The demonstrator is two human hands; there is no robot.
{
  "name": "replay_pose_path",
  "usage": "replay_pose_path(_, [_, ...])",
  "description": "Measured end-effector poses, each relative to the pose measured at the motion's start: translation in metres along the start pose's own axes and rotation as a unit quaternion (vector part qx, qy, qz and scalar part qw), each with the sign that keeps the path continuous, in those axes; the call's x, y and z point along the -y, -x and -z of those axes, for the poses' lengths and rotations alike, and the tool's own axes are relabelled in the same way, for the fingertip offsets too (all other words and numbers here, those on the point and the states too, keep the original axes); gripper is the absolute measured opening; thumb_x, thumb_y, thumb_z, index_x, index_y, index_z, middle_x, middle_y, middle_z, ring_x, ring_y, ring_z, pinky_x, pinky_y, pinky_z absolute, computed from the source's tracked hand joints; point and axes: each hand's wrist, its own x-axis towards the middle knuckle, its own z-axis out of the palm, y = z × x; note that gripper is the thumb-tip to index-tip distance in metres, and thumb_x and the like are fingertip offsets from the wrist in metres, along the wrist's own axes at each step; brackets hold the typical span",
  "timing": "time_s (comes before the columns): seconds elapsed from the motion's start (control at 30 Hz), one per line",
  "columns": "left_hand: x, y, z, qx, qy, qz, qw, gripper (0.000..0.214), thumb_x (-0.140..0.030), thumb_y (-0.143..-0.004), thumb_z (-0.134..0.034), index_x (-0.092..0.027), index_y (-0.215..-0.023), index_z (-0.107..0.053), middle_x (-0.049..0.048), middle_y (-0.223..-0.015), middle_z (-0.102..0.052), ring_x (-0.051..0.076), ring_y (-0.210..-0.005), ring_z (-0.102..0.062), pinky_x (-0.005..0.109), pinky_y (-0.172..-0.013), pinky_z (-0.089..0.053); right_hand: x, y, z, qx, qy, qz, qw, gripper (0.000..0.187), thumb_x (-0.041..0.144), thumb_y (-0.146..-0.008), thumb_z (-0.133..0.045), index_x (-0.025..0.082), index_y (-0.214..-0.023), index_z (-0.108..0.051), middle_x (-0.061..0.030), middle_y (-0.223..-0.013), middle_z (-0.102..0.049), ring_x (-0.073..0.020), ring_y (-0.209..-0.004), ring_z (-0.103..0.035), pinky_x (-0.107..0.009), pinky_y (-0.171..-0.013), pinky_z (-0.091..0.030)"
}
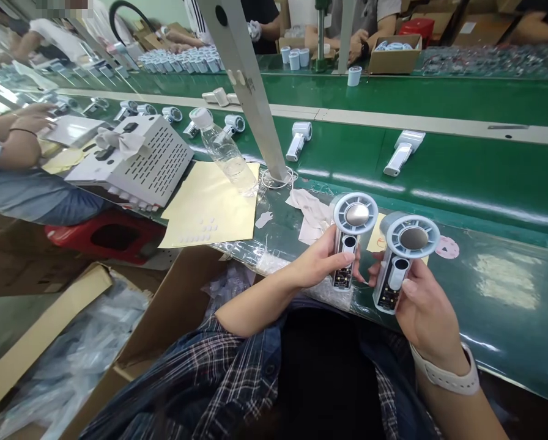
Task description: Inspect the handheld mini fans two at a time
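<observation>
My left hand [322,261] is closed round the handle of a small white handheld fan [353,227], held upright with its round head and silver centre facing me. My right hand [423,305] grips a second white fan [407,250] of the same kind, just to the right of the first. Both fans show an open lower handle with a dark circuit board. The two fans are held side by side over the near edge of the green conveyor belt [485,183]. A white watch band sits on my right wrist.
Several more white fans [299,139] lie on the belt farther back. A clear plastic bottle [223,150] lies by yellow sheets [210,205] and a slanted metal post [244,79]. A perforated white box [152,159] stands left. Other people work left and across. Cardboard boxes [72,342] sit below.
</observation>
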Motion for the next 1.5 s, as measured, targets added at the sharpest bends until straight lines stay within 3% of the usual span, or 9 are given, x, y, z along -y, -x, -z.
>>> replay_pose_path(0.37, [-0.005, 0.0, -0.006, -0.078, 0.011, 0.047, 0.996, 0.053, -0.048, -0.086, -0.082, -0.021, -0.114, -0.046, -0.0019, -0.099, -0.062, 0.013, -0.069, -0.066, 0.047, -0.083, -0.066, -0.002, 0.001, 0.001, -0.056, 0.014, 0.01, 0.998, 0.028, 0.038, -0.089, -0.082, 0.027, -0.114, -0.078, -0.0067, -0.106, -0.08, -0.021, -0.081, -0.073, -0.033, -0.068, -0.064])
replay_pose_path(0.57, [-0.002, 0.002, -0.006, -0.108, 0.004, 0.075, 0.991, 0.071, -0.058, -0.079, -0.092, -0.021, -0.118, -0.046, 0.0006, -0.095, -0.07, 0.019, -0.072, -0.073, 0.038, -0.074, -0.061, -0.005, -0.002, 0.007, -0.11, 0.087, 0.0, 0.99, 0.023, 0.034, -0.091, -0.079, 0.023, -0.11, -0.073, -0.007, -0.101, -0.079, -0.0195, -0.075, -0.071, -0.032, -0.064, -0.062])
replay_pose_path(0.7, [0.015, 0.0, -0.008, -0.118, 0.074, 0.084, 0.987, 0.087, -0.083, -0.069, -0.087, -0.019, -0.116, -0.052, 0.0036, -0.089, -0.072, 0.021, -0.073, -0.072, 0.033, -0.07, -0.057, -0.006, -0.003, -0.004, -0.075, 0.024, -0.026, 0.997, 0.036, 0.048, -0.092, -0.08, 0.027, -0.115, -0.063, -0.0037, -0.092, -0.078, -0.0187, -0.061, -0.067, -0.032, -0.053, -0.056])
replay_pose_path(0.83, [0.031, -0.002, -0.011, -0.035, 0.203, 0.148, 0.967, 0.093, -0.104, -0.059, -0.07, -0.018, -0.091, -0.06, 0.0002, -0.071, -0.063, 0.016, -0.061, -0.063, 0.033, -0.065, -0.056, -0.008, 0.001, -0.014, -0.075, 0.103, -0.008, 0.992, 0.038, 0.064, -0.103, -0.061, 0.027, -0.113, -0.064, -0.0052, -0.091, -0.077, -0.0232, -0.067, -0.07, -0.036, -0.057, -0.056])
replay_pose_path(0.97, [0.03, 0.001, -0.007, -0.035, 0.255, 0.155, 0.954, 0.082, -0.094, -0.063, -0.081, -0.018, -0.087, -0.06, 0.0013, -0.078, -0.068, 0.016, -0.07, -0.068, 0.03, -0.071, -0.06, 0.013, 0.013, -0.003, -0.044, 0.422, 0.044, 0.905, 0.05, 0.076, -0.097, -0.064, 0.028, -0.083, -0.067, -0.0028, -0.062, -0.066, -0.0232, -0.05, -0.057, -0.036, -0.05, -0.04])
replay_pose_path(1.1, [0.03, 0.009, -0.002, 0.054, 0.268, 0.198, 0.941, 0.081, -0.094, -0.066, -0.08, -0.017, -0.086, -0.063, 0.0094, -0.092, -0.077, 0.027, -0.088, -0.078, 0.043, -0.087, -0.065, 0.06, 0.009, 0.001, -0.187, 0.529, 0.179, 0.808, 0.044, 0.07, -0.094, -0.072, 0.028, -0.082, -0.072, -0.0058, -0.073, -0.07, -0.0261, -0.065, -0.064, -0.041, -0.063, -0.047])
replay_pose_path(1.2, [0.036, 0.015, -0.007, 0.109, 0.254, 0.238, 0.931, 0.081, -0.093, -0.064, -0.082, -0.015, -0.084, -0.067, 0.0112, -0.09, -0.076, 0.028, -0.091, -0.077, 0.04, -0.083, -0.064, 0.083, -0.023, -0.006, -0.02, 0.476, 0.148, 0.867, 0.049, 0.069, -0.08, -0.083, 0.03, -0.109, -0.08, -0.0097, -0.121, -0.077, -0.0342, -0.104, -0.072, -0.048, -0.09, -0.058])
replay_pose_path(1.33, [0.04, 0.022, -0.018, 0.177, 0.256, 0.272, 0.911, 0.079, -0.091, -0.067, -0.081, -0.014, -0.084, -0.07, 0.0124, -0.094, -0.076, 0.028, -0.092, -0.076, 0.041, -0.082, -0.063, 0.084, -0.065, -0.008, 0.273, 0.325, -0.08, 0.902, 0.054, 0.058, -0.065, -0.095, 0.027, -0.108, -0.086, -0.0094, -0.118, -0.08, -0.0365, -0.115, -0.074, -0.041, -0.088, -0.065])
replay_pose_path(1.5, [0.037, 0.029, -0.023, 0.179, 0.291, 0.296, 0.892, 0.076, -0.089, -0.068, -0.082, -0.015, -0.084, -0.07, 0.0052, -0.076, -0.065, 0.032, -0.095, -0.078, 0.043, -0.078, -0.066, 0.072, -0.057, -0.006, 0.343, 0.316, -0.08, 0.881, 0.043, 0.039, -0.076, -0.089, 0.029, -0.118, -0.086, -0.0048, -0.114, -0.083, -0.0261, -0.091, -0.079, -0.031, -0.07, -0.067])
